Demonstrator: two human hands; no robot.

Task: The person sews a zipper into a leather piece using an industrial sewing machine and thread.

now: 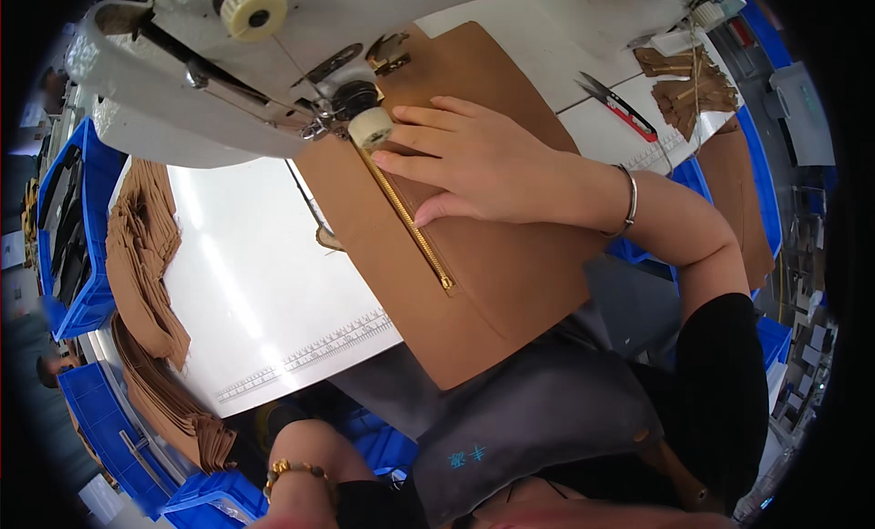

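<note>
My right hand (465, 160) lies flat on a brown leather-like panel (510, 283), fingers spread, with a metal bangle at its wrist. The thumb rests beside a gold-toothed zipper (406, 215) set in the panel, whose metal end shows near the panel's near side. The fingertips reach close to a cream roller (371, 126) at the needle area of a white sewing machine (182, 101), and the panel's far part lies beneath the machine head. At the lower left is my left wrist (296, 506) with a beaded bracelet; that hand's fingers are out of sight.
Red-and-black thread snips (620, 110) lie at the far right of the white table (246, 256), near brown scraps (693, 92). Stacked brown pieces (146, 256) line the left edge. Blue bins (82, 228) stand on both sides. A dark apron (538, 438) covers my lap.
</note>
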